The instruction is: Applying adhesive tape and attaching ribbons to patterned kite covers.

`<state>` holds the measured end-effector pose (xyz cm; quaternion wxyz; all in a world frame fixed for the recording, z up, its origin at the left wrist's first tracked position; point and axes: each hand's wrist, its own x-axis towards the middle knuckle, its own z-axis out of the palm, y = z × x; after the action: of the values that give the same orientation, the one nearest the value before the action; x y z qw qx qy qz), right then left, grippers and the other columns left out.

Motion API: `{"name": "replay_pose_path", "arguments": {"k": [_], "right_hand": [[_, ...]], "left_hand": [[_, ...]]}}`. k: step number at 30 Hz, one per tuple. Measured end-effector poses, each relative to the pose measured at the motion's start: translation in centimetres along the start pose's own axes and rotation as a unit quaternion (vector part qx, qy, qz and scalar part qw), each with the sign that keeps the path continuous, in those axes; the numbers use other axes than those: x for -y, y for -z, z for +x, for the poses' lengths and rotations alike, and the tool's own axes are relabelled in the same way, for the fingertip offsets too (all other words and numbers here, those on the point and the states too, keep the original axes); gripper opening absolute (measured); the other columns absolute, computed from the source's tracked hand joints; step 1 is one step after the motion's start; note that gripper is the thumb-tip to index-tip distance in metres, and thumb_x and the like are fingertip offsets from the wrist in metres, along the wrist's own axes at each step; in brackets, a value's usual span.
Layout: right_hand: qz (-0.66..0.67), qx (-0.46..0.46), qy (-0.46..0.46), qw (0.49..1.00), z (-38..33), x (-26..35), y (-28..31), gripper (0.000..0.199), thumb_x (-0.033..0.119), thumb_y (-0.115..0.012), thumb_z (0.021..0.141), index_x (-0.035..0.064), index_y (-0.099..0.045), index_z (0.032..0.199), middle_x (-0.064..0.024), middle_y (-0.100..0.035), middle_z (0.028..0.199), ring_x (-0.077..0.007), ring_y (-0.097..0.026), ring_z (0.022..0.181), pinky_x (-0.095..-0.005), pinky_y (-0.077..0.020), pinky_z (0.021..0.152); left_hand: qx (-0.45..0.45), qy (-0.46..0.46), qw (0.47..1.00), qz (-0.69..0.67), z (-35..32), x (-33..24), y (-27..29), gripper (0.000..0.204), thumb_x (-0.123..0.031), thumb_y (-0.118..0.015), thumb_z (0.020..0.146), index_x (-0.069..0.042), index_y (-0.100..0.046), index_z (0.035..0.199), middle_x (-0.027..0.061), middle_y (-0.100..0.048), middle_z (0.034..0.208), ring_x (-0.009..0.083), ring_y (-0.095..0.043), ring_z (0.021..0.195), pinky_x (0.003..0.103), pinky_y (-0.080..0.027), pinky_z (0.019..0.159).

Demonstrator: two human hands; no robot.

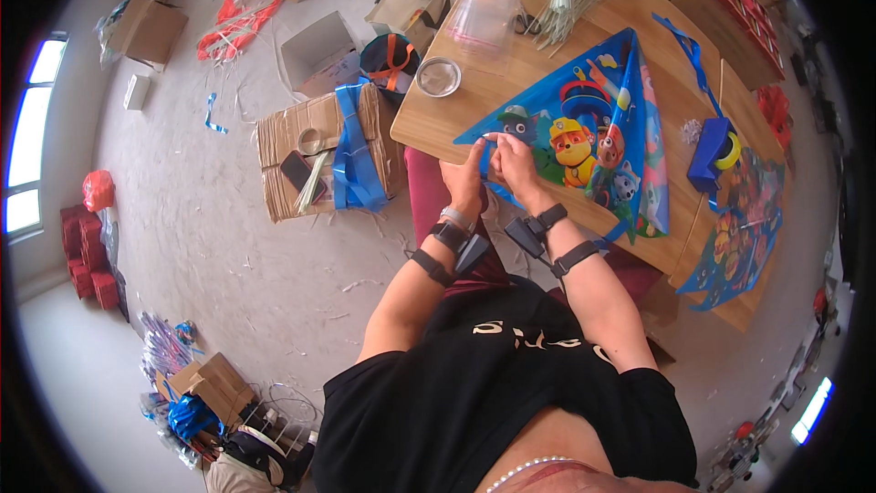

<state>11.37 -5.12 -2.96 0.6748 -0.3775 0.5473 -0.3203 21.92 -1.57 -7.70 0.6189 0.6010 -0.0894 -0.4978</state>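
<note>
A blue triangular kite sail [575, 132] printed with cartoon animals lies across the near part of the wooden table, partly folded at its right side. Its narrow left corner comes toward my hands at the table's edge. My left hand [465, 175] pinches the sail's lower edge near that corner. Close beside it, my right hand [514, 164] is also closed on the edge, fingertips nearly touching those of the left. Whatever fine detail sits between the fingertips is too small to make out. Blue strip material hangs below the edge, partly behind my right wrist.
The wooden table [429, 114] also bears a round clear container [438, 78], plastic sleeves [484, 5], thin pale rods [570, 0], a blue tape dispenser [710, 155] and another printed sail [739, 228]. Left of it stands a cardboard box [283, 155] with blue ribbon and a phone.
</note>
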Motion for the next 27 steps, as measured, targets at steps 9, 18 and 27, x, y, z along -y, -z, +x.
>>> {"name": "replay_pose_path", "arguments": {"k": [9,18,27], "right_hand": [[-0.084,0.013,0.03,0.996,0.8,0.0,0.7,0.031,0.026,-0.043,0.109,0.0042,-0.062,0.119,-0.0013,-0.057,0.063,-0.0095,-0.05,0.05,-0.0272,-0.0397,0.046],[-0.435,-0.12,0.299,0.841,1.7,2.5,1.0,0.032,0.034,-0.069,0.094,0.0117,-0.061,0.114,-0.0099,-0.066,0.076,-0.0339,-0.066,0.073,-0.0472,-0.0502,0.068],[-0.507,-0.176,0.277,0.797,3.8,2.0,0.4,0.045,0.039,-0.084,0.078,0.0102,-0.056,0.098,-0.0059,-0.066,0.083,-0.0302,-0.066,0.081,-0.046,-0.044,0.074]], "left_hand": [[-0.059,-0.032,0.997,0.048,-0.3,0.2,-0.4,0.057,-0.021,-0.09,0.076,0.0,-0.058,0.119,0.0114,-0.069,0.107,0.0216,-0.065,0.096,0.035,-0.052,0.086],[-0.081,-0.064,0.993,0.062,-1.0,-0.3,-0.7,0.049,-0.013,-0.087,0.08,-0.002,-0.059,0.118,0.0067,-0.068,0.108,0.0172,-0.064,0.097,0.032,-0.051,0.086],[-0.034,-0.077,0.996,0.042,-0.8,-0.2,-0.7,0.063,-0.017,-0.088,0.08,0.0,-0.052,0.128,0.0112,-0.066,0.116,0.021,-0.063,0.105,0.034,-0.05,0.093]]}}
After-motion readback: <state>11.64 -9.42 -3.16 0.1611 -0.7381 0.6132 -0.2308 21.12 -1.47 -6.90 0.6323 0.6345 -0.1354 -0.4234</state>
